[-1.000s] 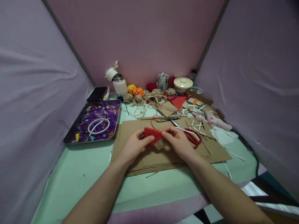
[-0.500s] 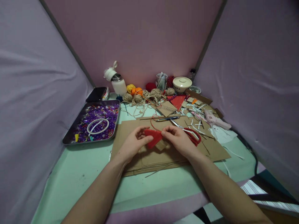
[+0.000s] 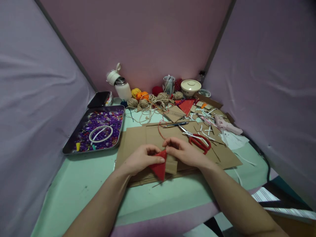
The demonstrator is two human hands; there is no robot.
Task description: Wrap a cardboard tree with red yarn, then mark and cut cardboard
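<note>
My left hand (image 3: 143, 159) is closed on a red triangular piece (image 3: 158, 168), thumb on its face and fingers behind; one point hangs down toward me. At the piece's upper corner my right hand (image 3: 181, 149) is closed, thumb and fingertips pinched together. A thin red yarn (image 3: 161, 131) runs from those fingertips back over the cardboard sheets (image 3: 135, 136). How the yarn meets the piece is hidden by the fingers. Under the right hand lies a small tan cardboard piece (image 3: 171, 167). Beyond that hand rest red-handled scissors (image 3: 199, 142), blades spread.
A tray of purple beads (image 3: 97, 131) with a white ring stands left. Twine balls (image 3: 163, 97), a jar (image 3: 123, 90), a cup of pens (image 3: 169, 85) and a lidded bowl (image 3: 191, 87) line the back. Right are paper scraps, a pink glue gun (image 3: 228, 125) and another red triangle (image 3: 186, 106).
The red piece has turned so its point hangs lower, closer to me. Both hands have come slightly nearer, and the right fingers have shifted to its upper corner.
</note>
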